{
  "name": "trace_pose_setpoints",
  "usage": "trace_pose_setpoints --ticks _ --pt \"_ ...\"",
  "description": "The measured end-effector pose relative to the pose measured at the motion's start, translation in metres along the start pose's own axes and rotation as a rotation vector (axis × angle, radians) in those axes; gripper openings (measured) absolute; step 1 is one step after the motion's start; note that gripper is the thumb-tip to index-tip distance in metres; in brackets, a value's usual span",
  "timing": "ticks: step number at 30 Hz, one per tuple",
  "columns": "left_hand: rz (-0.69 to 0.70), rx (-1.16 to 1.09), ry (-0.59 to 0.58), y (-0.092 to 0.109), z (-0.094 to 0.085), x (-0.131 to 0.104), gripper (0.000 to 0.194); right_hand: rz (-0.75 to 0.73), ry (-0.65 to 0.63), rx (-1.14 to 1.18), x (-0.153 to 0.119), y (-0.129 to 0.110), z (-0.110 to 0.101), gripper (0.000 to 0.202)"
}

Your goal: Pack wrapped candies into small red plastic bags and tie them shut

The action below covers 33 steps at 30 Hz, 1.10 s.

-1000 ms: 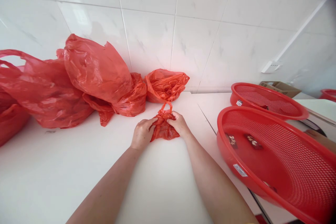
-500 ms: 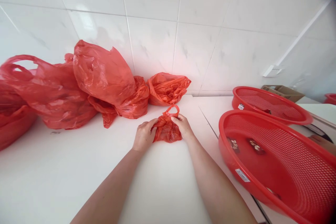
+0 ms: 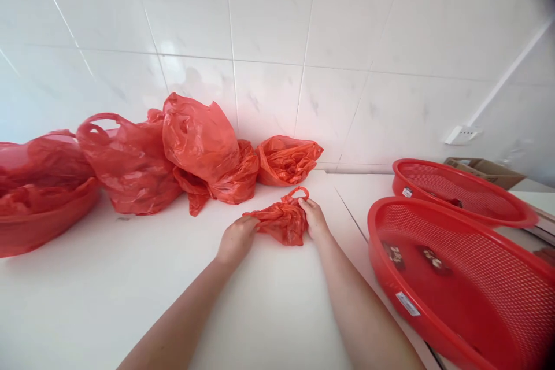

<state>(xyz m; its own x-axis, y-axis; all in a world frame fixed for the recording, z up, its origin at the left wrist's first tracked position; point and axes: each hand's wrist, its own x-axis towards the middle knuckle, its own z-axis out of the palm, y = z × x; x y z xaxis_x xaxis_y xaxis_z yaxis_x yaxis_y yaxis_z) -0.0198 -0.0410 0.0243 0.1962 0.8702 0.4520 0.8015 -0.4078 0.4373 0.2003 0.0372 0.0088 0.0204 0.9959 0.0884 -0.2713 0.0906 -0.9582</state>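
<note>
A small crumpled red plastic bag lies between my hands on the white table. My left hand is closed on the bag's left end, which is drawn out to the side. At the other side my right hand pinches the bag near its looped handle, which sticks up toward the wall. Both hands have their backs to the camera, so part of the fingers is hidden.
Full red bags line the tiled wall at the left and centre. On the right are a large red basket with several dark pieces inside and another red basket behind it. A cardboard box stands beyond.
My left hand has moved away from my right one, stretching the red bag sideways. The whole view has shifted, showing more of the bags at the left.
</note>
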Motion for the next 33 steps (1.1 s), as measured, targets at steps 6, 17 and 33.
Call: trace_pose_setpoints --ticks 6,17,33 --pt "0.039 0.057 -0.016 -0.010 -0.038 -0.005 0.024 0.071 0.085 -0.043 0.003 -0.004 -0.011 0.035" --pt "0.025 0.110 -0.068 0.001 -0.057 -0.033 0.025 0.124 0.274 -0.012 0.002 -0.013 -0.009 0.021" --pt "-0.293 -0.542 -0.166 -0.011 -0.053 -0.046 0.067 0.096 -0.398 0.004 -0.050 -0.029 0.002 0.051"
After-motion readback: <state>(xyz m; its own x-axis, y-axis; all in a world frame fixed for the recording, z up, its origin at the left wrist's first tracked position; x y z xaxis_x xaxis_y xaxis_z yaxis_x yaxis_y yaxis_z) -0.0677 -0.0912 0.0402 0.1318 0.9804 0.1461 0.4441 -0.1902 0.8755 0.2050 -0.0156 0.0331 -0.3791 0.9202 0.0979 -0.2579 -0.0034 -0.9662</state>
